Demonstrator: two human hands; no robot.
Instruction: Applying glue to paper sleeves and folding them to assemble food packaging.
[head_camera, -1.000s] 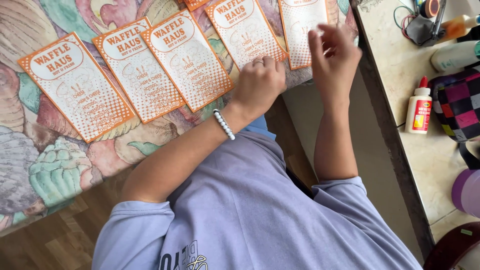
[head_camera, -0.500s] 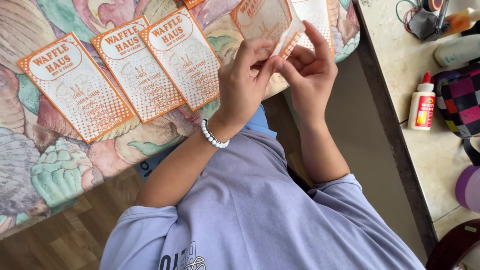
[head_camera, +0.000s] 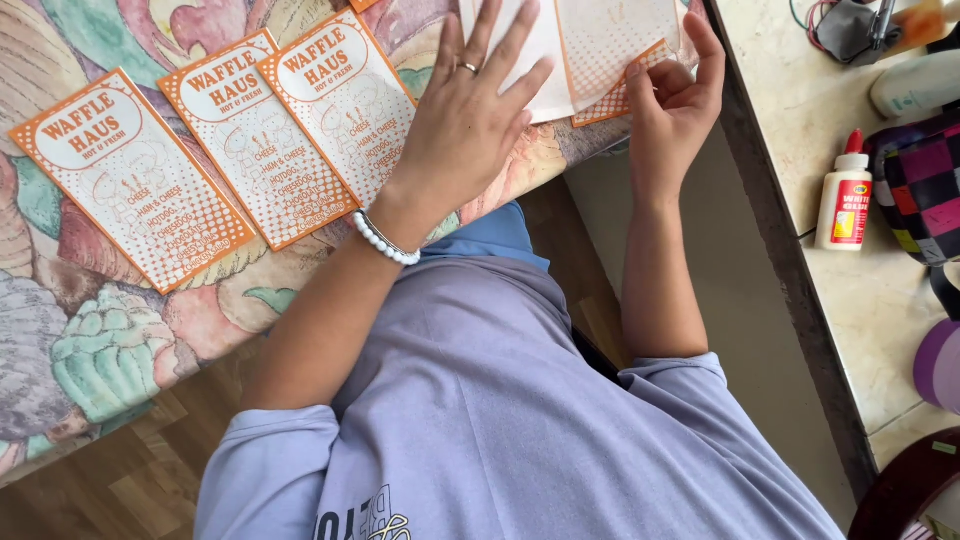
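Observation:
My left hand (head_camera: 470, 110), with a ring and a white bead bracelet, lies flat with fingers spread on a white sheet (head_camera: 545, 70), the blank side of a card, at the table's far edge. My right hand (head_camera: 672, 95) pinches the lower corner of an orange-dotted card (head_camera: 610, 45) that overlaps the white sheet. Three orange-and-white printed cards (head_camera: 240, 135) lie face up in a row to the left of my left hand.
The cards rest on a floral tablecloth (head_camera: 90, 340). To the right, a stone-coloured counter (head_camera: 860, 310) holds a white glue bottle with a red cap (head_camera: 845, 200), a checkered bag (head_camera: 925, 180), cables and a purple round object (head_camera: 940, 365). Wooden floor shows below.
Both hands lifted one card off the table and turned it over. It now lies blank side up under my flat left hand, and my right hand grips the neighbouring card's corner.

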